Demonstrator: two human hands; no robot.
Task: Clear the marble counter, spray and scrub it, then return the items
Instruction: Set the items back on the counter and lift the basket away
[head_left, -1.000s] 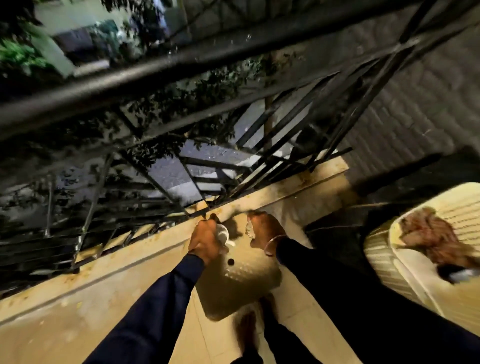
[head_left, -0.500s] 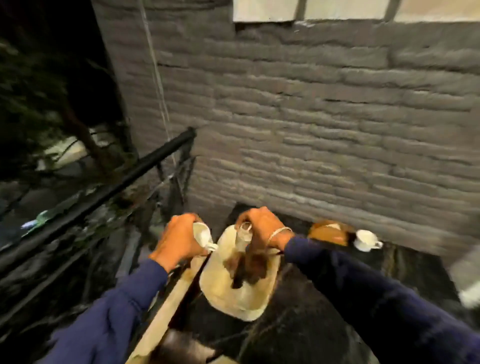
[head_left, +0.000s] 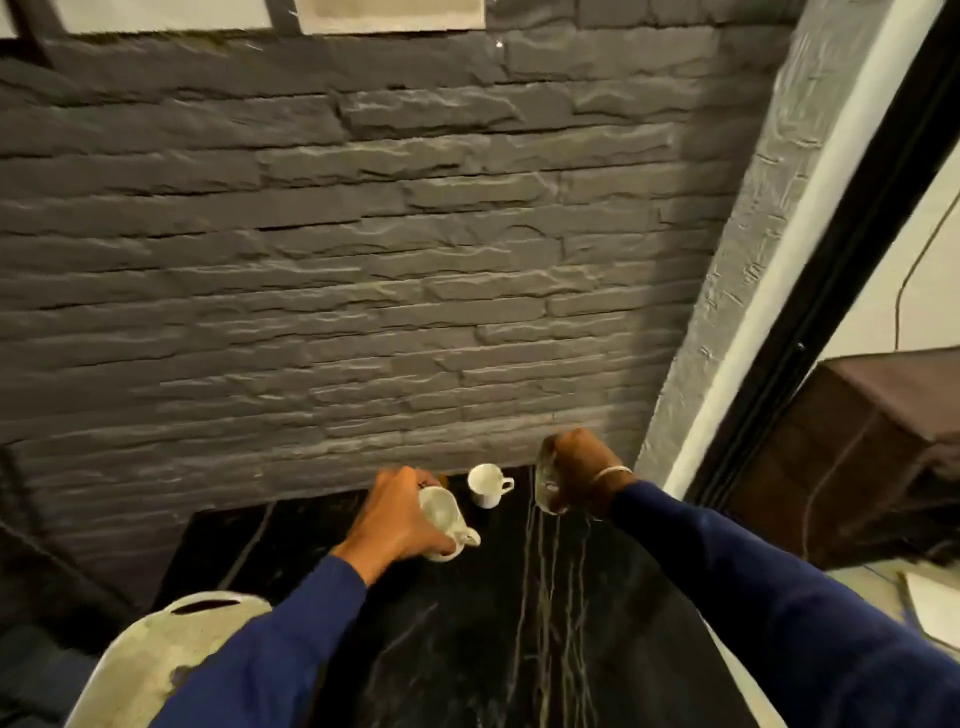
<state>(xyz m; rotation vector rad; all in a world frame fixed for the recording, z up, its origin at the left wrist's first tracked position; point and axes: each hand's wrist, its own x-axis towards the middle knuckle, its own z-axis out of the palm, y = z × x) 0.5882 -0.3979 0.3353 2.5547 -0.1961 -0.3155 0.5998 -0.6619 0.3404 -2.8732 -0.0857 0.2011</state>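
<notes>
A black marble counter (head_left: 483, 639) with pale veins runs from me to the grey stone wall. My left hand (head_left: 397, 519) grips a white cup (head_left: 444, 519), tilted with its mouth toward me, just above the counter. My right hand (head_left: 576, 475) is closed around a clear glass (head_left: 545, 486), held above the counter's right side. A second white cup (head_left: 485, 484) stands upright on the counter at the wall, between my hands. Something small and brown peeks out behind my left hand; I cannot tell what it is.
A cream plastic stool or tray (head_left: 150, 660) with a slot handle sits at the lower left, partly under my left sleeve. A grey stone wall (head_left: 363, 260) closes the back. A dark door frame (head_left: 810, 291) and brown furniture (head_left: 872, 452) are on the right.
My view has swung right from the railing and floor to the counter. Both hands lifted the cup and the glass off the cream stool and carried them over the marble toward the wall.
</notes>
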